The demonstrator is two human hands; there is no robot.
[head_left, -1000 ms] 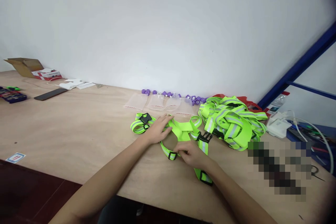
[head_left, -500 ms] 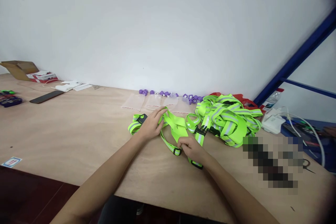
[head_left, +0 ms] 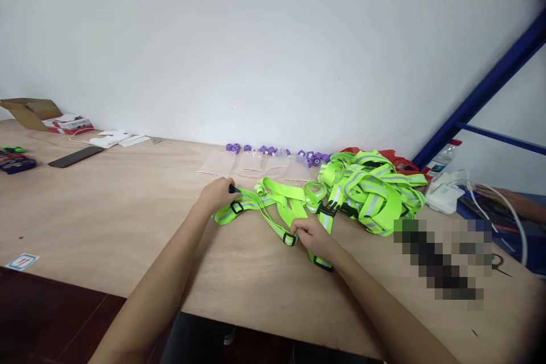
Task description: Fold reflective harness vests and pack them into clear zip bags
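A neon-green reflective strap (head_left: 267,215) with grey stripes and black fittings lies loosely on the wooden table. At its left end, my left hand (head_left: 216,195) is closed on a black buckle (head_left: 232,189), partly covered by the fingers. A black slider (head_left: 236,207) sits on the strap just right of that hand. My right hand (head_left: 314,237) is closed around the strap beside another black slider (head_left: 289,239); the fingertips are curled under. Below that hand a third slider (head_left: 323,263) pokes out. To the right, more green straps (head_left: 375,196) lie heaped, with a black clip (head_left: 326,210) at their near side.
Clear plastic bags (head_left: 217,164) and small purple rolls (head_left: 315,159) line the wall. A white power adapter (head_left: 444,196) with cables and a bottle (head_left: 444,158) stand right. A cardboard box (head_left: 32,112) and dark flat bar (head_left: 77,157) lie left. A person's arm (head_left: 507,205) shows at far right.
My left hand has moved left and down from the strap's middle to its left end and closed on the buckle. My right hand stays nearly in place on the strap.
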